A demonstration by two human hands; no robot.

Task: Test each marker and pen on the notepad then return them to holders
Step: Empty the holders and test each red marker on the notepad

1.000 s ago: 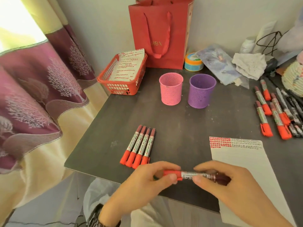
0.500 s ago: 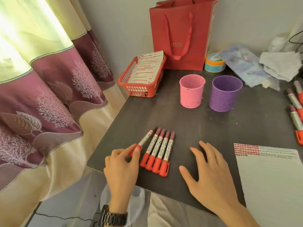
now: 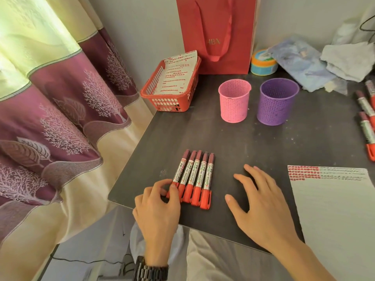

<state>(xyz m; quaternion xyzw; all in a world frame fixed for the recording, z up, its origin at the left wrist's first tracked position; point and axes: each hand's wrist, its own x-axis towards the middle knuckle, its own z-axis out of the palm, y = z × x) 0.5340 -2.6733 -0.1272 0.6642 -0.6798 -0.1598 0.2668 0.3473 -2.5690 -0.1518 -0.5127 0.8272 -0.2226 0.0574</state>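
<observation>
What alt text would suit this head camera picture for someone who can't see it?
The left hand pinches the leftmost marker of five red markers lying side by side on a dark table; the right hand is open beside them. Behind stand a pink holder and a purple holder; a notepad with red marks lies at right.

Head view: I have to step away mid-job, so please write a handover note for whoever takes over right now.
Left hand pinches the cap end of the leftmost marker in the row of five red-capped silver markers at the dark table's near edge. Right hand open, flat on the table, holding nothing.
Done: white notepad at right has red test marks along its top.
More markers lie at the far right.
To do: pink perforated holder and purple perforated holder show no markers; all need returning.
</observation>
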